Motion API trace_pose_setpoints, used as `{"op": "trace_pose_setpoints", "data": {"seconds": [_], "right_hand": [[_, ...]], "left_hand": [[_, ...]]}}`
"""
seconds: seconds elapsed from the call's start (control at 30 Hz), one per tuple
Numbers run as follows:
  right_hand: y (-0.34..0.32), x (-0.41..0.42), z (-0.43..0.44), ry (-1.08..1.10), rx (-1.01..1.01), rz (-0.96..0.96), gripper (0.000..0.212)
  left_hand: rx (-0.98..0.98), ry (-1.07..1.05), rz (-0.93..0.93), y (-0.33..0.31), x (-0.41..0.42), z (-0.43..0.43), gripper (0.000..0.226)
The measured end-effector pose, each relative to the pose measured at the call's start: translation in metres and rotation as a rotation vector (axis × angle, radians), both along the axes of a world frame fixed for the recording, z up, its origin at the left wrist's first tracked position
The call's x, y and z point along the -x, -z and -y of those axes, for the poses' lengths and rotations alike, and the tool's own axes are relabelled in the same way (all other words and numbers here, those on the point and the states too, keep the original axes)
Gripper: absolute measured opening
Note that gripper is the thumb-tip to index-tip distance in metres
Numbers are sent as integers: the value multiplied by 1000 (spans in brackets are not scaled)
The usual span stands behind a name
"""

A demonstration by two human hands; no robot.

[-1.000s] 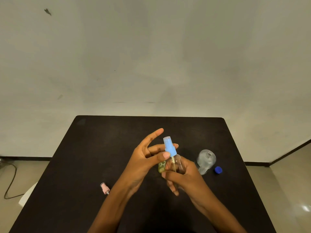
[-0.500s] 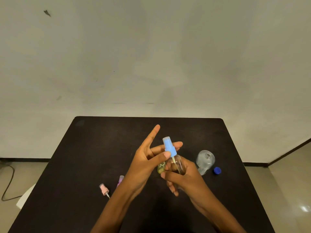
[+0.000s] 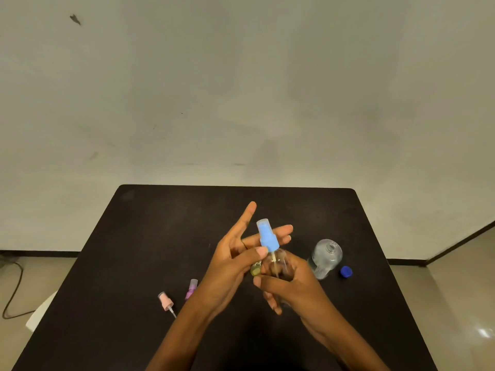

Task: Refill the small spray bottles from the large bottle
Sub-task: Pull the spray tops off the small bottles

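Right hand [image 3: 292, 285] grips the small bottle [image 3: 278, 263] above mid-worktop [image 3: 160, 223]. Left hand [image 3: 230, 263] pinches its blue sprayer [image 3: 266, 235], stem showing above the neck. Probably seating or pulling the sprayer; cannot tell which. Next: keep the bottle upright. Uncapped large bottle [image 3: 325, 257] stands near on the right; room lies toward the far edge.

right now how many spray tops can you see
3. Blue spray top in the left hand, over the small bottle; pink spray top lying on the table, left; purple spray top beside it, partly hidden. Others may be hidden.
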State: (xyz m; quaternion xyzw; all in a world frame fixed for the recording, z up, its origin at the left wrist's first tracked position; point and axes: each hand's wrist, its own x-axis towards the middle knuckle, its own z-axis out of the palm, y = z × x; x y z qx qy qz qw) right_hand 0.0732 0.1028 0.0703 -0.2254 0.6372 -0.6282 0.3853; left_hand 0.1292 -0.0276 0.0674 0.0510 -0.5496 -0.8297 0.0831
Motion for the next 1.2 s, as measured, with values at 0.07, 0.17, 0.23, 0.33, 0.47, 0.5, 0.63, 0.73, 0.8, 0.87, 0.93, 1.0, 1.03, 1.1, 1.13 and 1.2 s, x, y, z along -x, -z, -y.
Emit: {"op": "trace_pose_setpoints", "data": {"seconds": [0.07,0.17,0.23,0.33,0.47,0.5,0.63,0.73,0.8,0.87,0.93,1.0,1.03,1.1,1.13,1.2], "right_hand": [[0,0,0,8,3,1,25],[1,-1,1,7,-9,-15,31],[3,-2,2,-11,-35,-35,22],[4,-4,2,-28,-48,-44,13],[1,0,0,6,-6,-12,19],[1,1,0,16,-4,-6,21],[3,1,1,13,-25,-13,22],[5,-2,1,-14,-43,-11,15],[4,-2,1,-28,-28,3,16],[3,0,1,-15,-14,24,24],[3,2,0,6,-8,31,28],[4,2,0,11,-17,23,27],[5,2,1,8,-25,15,25],[7,0,2,-3,-41,3,21],[8,-1,2,-8,-45,5,20],[9,-2,2,-9,-41,10,19]], "left_hand": [[30,-41,19,3,2,2,81],[80,-98,73,3,5,2,91],[135,-124,104,4,8,1,96],[155,-91,107,5,9,0,101],[-11,25,54,5,5,-1,87],[-21,20,53,6,4,-1,81],[61,-78,84,8,5,-2,88],[144,-97,121,9,7,-3,94],[102,-63,99,8,10,-3,100],[-23,3,68,7,11,-2,98],[-53,1,61,8,9,-1,89],[1,-53,70,10,6,0,85],[30,-80,84,11,5,0,87],[93,-122,112,10,6,-2,89],[120,-130,121,10,7,-3,90],[131,-120,116,10,9,-5,95]]}}
